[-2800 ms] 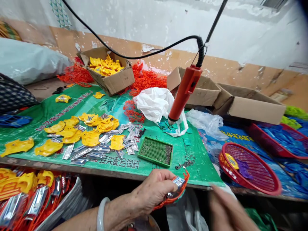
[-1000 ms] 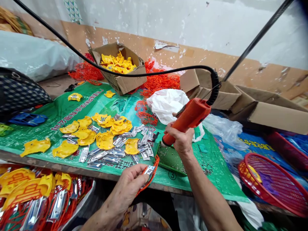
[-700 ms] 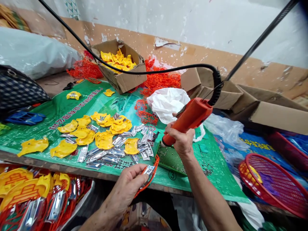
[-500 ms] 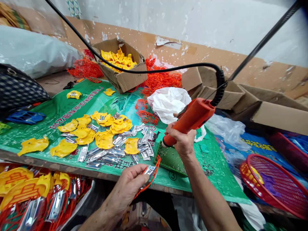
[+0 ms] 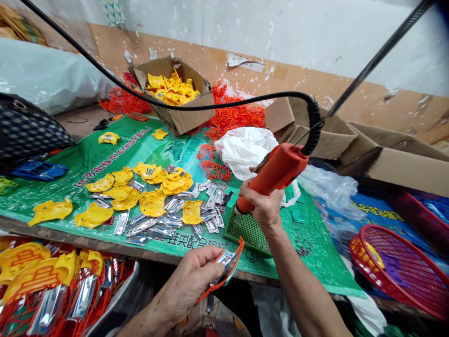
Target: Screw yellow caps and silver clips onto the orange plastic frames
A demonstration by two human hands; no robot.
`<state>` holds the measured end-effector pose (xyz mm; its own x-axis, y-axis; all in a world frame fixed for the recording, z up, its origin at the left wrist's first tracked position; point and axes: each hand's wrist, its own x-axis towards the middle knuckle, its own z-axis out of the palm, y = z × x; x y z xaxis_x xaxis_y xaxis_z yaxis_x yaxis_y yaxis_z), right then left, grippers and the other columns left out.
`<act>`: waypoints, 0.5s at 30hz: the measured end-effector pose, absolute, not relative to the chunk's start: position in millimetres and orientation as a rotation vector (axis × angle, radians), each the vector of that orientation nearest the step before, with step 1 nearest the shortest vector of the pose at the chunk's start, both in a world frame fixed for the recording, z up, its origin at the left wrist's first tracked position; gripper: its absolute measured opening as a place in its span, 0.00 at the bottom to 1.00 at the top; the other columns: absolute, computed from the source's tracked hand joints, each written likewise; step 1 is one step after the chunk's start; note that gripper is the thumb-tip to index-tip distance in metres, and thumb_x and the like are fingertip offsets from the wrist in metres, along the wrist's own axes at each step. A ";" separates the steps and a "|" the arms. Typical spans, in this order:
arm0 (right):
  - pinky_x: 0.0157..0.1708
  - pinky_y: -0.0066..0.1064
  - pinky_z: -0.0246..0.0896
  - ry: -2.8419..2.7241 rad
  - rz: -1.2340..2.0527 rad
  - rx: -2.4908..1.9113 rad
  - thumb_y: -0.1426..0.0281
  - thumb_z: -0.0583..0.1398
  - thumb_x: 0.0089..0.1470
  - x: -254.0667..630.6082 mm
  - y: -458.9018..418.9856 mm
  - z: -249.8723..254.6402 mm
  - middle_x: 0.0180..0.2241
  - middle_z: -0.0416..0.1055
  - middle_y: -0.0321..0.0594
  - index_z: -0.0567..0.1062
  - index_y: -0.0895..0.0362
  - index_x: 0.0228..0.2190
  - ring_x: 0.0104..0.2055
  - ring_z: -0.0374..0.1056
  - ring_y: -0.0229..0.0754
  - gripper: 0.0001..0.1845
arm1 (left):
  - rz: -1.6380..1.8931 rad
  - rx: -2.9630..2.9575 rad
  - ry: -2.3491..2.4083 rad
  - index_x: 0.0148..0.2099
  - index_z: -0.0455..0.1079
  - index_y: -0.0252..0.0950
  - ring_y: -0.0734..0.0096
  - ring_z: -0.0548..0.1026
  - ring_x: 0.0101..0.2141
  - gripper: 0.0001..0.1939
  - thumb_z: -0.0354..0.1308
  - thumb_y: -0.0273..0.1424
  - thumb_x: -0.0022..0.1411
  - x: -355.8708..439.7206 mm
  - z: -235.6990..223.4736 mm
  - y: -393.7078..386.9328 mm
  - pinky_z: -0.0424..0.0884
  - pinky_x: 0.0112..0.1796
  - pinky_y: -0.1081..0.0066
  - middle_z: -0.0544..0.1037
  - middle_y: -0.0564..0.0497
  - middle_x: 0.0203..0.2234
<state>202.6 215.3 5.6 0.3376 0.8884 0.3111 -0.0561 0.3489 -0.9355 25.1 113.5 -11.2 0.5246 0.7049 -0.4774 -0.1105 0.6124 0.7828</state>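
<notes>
Between the fingers and thumb of my left hand [image 5: 198,277] is a shiny metal plate set against an orange plastic frame [image 5: 229,271], held just in front of the table edge. My right hand [image 5: 263,203] is wrapped round a red electric screwdriver [image 5: 273,175], tilted with its tip down over a green perforated tray [image 5: 247,229]. Small dark screws lie in and beside that tray. To the left, a heap of loose metal plates [image 5: 157,227] and curved yellow plastic parts [image 5: 152,203] covers part of the green mat.
A black cable [image 5: 189,107] runs from the screwdriver across the view. Behind stand a cardboard box [image 5: 191,117] of yellow parts, orange netting-like frames [image 5: 235,117] and a white plastic bag [image 5: 245,147]. A red basket [image 5: 400,276] is at right; a filled container [image 5: 119,299] sits lower left.
My left hand has moved slightly right and down with the metal plate and orange frame. The screwdriver in my right hand has shifted a little left.
</notes>
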 end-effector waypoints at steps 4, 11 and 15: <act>0.23 0.33 0.60 -1.012 0.790 -1.004 0.72 0.66 0.35 204.9 216.7 4.6 0.20 0.69 0.32 0.74 0.58 0.18 0.20 0.63 0.36 0.06 | 0.548 0.776 0.881 0.35 0.76 0.33 0.75 0.62 0.26 0.08 0.60 0.30 0.52 24.2 -13.1 113.4 0.56 0.29 0.74 0.70 0.54 0.23; 0.25 0.35 0.63 -0.969 0.814 -0.886 0.74 0.65 0.35 208.7 202.7 38.9 0.20 0.69 0.31 0.74 0.57 0.23 0.20 0.65 0.37 0.07 | 0.582 0.827 0.916 0.33 0.76 0.31 0.77 0.60 0.24 0.09 0.58 0.29 0.49 28.8 -6.4 106.4 0.51 0.27 0.74 0.70 0.55 0.21; 0.25 0.34 0.64 -0.980 0.926 -0.771 0.75 0.64 0.36 207.7 172.4 68.3 0.20 0.70 0.31 0.74 0.56 0.28 0.21 0.66 0.38 0.11 | 0.569 0.853 0.957 0.33 0.76 0.31 0.77 0.60 0.23 0.11 0.60 0.31 0.48 30.0 0.5 101.3 0.51 0.27 0.73 0.70 0.55 0.20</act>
